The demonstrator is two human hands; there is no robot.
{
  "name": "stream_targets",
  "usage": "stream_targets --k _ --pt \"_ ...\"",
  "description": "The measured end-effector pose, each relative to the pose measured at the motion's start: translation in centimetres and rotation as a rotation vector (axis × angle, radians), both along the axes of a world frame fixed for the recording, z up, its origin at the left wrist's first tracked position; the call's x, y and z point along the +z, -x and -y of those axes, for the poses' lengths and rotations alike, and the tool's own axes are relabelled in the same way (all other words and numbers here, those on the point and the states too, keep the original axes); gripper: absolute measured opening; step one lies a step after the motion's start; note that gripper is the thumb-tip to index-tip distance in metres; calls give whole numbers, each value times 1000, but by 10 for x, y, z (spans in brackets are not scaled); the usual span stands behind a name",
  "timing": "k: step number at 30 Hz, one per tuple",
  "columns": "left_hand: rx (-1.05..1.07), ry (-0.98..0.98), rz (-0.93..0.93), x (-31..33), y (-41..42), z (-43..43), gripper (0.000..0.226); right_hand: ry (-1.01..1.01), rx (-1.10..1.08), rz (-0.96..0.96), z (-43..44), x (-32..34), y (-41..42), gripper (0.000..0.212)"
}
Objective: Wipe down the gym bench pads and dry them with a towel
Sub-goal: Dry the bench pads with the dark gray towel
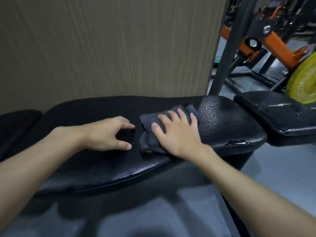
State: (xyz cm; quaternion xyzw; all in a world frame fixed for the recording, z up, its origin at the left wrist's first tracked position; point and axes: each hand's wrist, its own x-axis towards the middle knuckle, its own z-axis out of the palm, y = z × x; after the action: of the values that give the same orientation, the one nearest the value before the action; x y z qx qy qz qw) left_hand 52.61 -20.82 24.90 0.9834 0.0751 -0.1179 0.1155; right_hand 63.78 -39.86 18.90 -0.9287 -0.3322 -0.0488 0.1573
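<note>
Fingers (181,115) of right hand (177,132) flat on towel (148,124) | left hand (109,132) released | pad (225,120) wet

Right hand (177,132) flat, left hand (109,134) arched.

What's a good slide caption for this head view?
Right hand presses a towel on the wet bench pad; left hand braces beside it.

Open pad (227,124) right of towel (153,132), wet, unobstructed to its end. Wall (102,48) close behind. Post (227,48) at far right corner. Second pad (277,110) beyond narrow gap.
</note>
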Motion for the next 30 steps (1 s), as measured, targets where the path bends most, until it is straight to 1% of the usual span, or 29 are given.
stream_targets --k 3,5,7,8,11,13,17,20,23,25,27,30 --pt "45 31 45 3 0 15 56 27 45 0 24 4 33 67" --pt "57 32 44 4 -3 24 51 44 86 13 35 9 41 77" --pt "74 17 38 5 -7 28 48 7 117 73 40 12 41 82" --pt "88 17 38 6 -9 29 46 0 134 79 40 12 38 82" --pt "92 14 27 8 -16 28 44 46 158 -9 37 7 35 75" --pt "68 22 31 10 -23 27 47 44 144 -16 31 7 32 73" --pt "42 51 27 7 -37 23 52 39 94 -46 13 8 9 77" --pt "60 41 36 2 -45 17 55 57 33 -92 -12 9 -39 64" --pt "18 -30 23 1 -50 19 67 94 -48 -146 -36 13 -94 62" --pt "-35 -117 -25 -1 -53 24 79 106 -101 -173 -48 16 -123 63" --pt "-66 -200 -81 -3 -55 28 92 117 -138 -193 -54 19 -138 62" --pt "-66 -233 -96 -6 -56 27 101 119 -132 -186 -54 18 -139 60"
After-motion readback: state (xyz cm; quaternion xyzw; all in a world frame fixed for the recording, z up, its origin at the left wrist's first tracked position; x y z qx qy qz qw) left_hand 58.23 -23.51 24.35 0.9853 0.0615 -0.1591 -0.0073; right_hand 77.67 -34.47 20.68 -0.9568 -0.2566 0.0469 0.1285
